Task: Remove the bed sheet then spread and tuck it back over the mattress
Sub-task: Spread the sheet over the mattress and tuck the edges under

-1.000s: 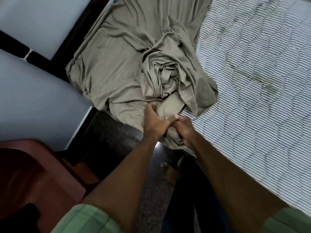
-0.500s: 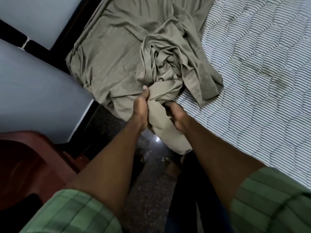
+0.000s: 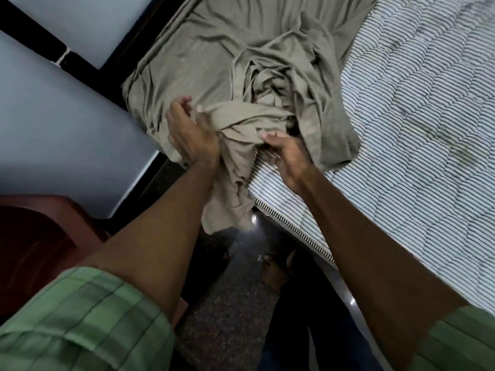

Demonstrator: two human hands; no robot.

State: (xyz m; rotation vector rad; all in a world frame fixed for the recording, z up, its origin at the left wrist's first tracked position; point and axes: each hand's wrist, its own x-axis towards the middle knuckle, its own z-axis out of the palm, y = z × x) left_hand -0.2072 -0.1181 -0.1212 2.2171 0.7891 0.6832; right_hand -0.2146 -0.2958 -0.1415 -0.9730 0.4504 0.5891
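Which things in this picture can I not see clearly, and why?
- Left hand, head view: fingertips motion-blurred; grip on the bed sheet unclear.
- Right hand: fingers buried in sheet folds.
- Mattress: far end cut off by the frame edge; left part hidden under the sheet.
- Feet on the floor: dark, hidden between the arms.

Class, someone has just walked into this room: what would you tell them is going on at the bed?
A person is working on an olive bed sheet that lies bunched at one end of a striped mattress, most of which is bare. The left hand and the right hand are both at the bunched edge near the mattress side, where a fold hangs toward the floor. The sheet is neither fully off nor spread out.
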